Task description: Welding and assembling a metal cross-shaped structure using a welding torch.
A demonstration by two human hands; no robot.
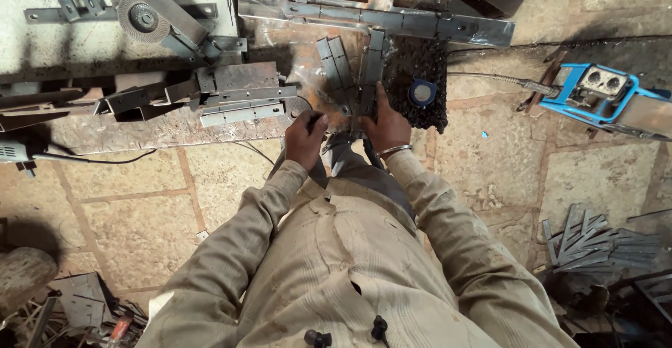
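Holding a fan of grey metal strips flat on the rusty counter, right hand pressing down, fingers spread open on them. Left hand closed around a small dark tool, tip at the strips' near end; can't tell what tool. Risk: strips lie loose and overlapping, so one could slip under pressure and cut a bare finger. Blue round part sits just right.

Stone floor bears metal strips and a steel plate.
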